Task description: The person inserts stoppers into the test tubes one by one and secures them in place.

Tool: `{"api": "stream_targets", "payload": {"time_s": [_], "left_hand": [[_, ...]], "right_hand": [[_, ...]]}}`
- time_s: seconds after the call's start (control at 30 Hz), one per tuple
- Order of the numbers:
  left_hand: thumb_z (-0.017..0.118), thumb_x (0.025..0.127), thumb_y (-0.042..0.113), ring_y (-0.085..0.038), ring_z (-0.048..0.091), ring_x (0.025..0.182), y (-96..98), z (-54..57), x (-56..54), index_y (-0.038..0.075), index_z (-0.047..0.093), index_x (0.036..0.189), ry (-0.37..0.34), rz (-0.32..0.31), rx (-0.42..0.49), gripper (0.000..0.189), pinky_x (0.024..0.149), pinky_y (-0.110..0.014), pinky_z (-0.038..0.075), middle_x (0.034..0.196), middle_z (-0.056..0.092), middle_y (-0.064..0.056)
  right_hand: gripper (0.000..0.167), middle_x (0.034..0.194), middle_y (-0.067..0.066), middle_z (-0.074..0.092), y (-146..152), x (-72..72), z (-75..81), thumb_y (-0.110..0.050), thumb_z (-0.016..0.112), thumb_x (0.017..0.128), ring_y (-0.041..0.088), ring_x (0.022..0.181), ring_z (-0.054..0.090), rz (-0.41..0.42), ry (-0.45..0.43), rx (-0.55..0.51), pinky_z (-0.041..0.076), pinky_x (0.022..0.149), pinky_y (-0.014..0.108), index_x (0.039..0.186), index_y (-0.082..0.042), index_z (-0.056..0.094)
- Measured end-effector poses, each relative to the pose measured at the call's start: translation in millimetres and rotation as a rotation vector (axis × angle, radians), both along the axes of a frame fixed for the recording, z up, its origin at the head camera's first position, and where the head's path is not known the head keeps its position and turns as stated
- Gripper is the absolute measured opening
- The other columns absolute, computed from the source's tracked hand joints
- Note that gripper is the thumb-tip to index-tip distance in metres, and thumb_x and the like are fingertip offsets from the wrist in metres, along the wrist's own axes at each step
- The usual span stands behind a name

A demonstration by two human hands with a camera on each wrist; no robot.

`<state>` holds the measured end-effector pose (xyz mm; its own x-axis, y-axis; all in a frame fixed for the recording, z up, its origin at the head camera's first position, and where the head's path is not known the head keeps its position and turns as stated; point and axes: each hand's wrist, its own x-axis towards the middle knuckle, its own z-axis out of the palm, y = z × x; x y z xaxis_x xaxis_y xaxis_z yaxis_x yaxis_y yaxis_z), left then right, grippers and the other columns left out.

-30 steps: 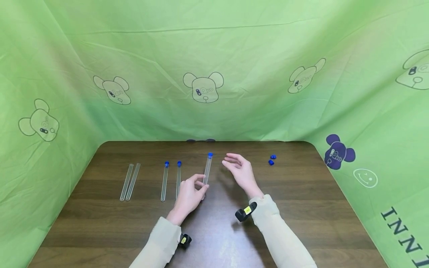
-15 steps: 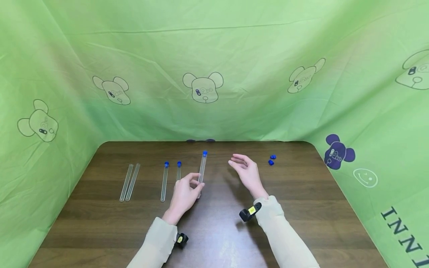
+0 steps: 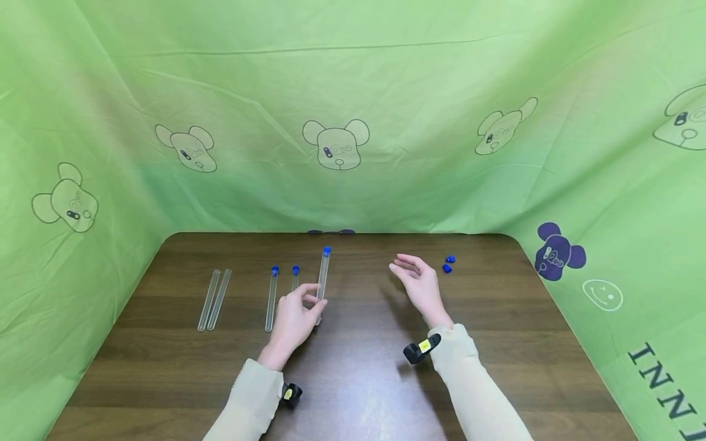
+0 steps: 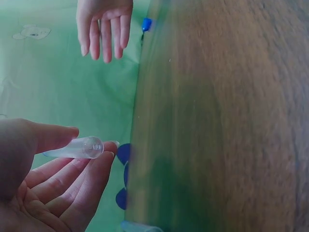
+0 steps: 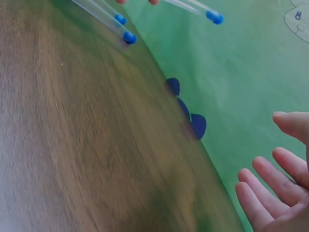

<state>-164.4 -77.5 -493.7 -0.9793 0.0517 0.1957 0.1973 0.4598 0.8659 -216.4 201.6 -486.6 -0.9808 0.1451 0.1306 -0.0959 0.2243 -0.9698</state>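
My left hand [image 3: 295, 318] pinches a clear test tube [image 3: 323, 274] with a blue cap, between thumb and fingers. The tube tilts slightly, its capped end pointing away from me; in the left wrist view its rounded bottom [image 4: 91, 147] faces the camera. Partly hidden behind that hand lies a capped tube [image 3: 295, 278], and left of it another capped tube [image 3: 272, 300]. My right hand [image 3: 421, 288] hovers to the right with relaxed fingers [image 5: 270, 179] and nothing in them. Past it, two loose blue caps [image 3: 448, 264] lie on the table.
Two uncapped test tubes [image 3: 214, 300] lie side by side at the left of the brown wooden table [image 3: 353, 380]. A green printed cloth [image 3: 342, 73] hangs around the table's back and sides.
My left hand has moved left with the capped test tube, toward the other capped tubes. My right hand has drifted right, away from it, fingers still loose.
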Motion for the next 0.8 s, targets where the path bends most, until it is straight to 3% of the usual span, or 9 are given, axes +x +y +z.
{"api": "stream_targets", "payload": {"time_s": [0.2,0.57,0.8], "left_hand": [[0.076,0.091,0.007,-0.018,0.069,0.053,-5.8,3.9,0.8,0.001,0.068,0.122,0.014,0.007,0.024,0.033,0.049,-0.029,0.053,0.081,0.074,-0.005],[0.078,0.090,0.008,-0.007,0.065,0.051,-17.0,4.7,-0.4,0.002,0.069,0.120,0.051,0.046,-0.023,0.032,0.050,-0.027,0.052,0.081,0.074,-0.003],[0.078,0.090,0.011,-0.009,0.067,0.052,-23.7,7.9,-0.7,0.001,0.069,0.121,0.023,0.077,-0.028,0.033,0.050,-0.030,0.052,0.084,0.075,-0.005]], "right_hand": [[0.042,0.125,0.022,0.067,8.8,0.6,-3.7,-0.015,0.074,0.095,0.031,0.114,0.065,-0.025,0.004,0.010,0.047,0.093,0.020,0.129,0.006,0.063],[0.046,0.128,0.018,0.067,23.4,0.7,-4.5,-0.020,0.075,0.095,0.031,0.117,0.063,-0.053,-0.027,0.032,0.047,0.099,0.031,0.134,0.001,0.062],[0.046,0.129,0.019,0.066,30.7,1.1,-5.9,-0.019,0.075,0.095,0.034,0.115,0.064,-0.066,-0.020,0.038,0.049,0.090,0.021,0.134,0.002,0.061]]}}
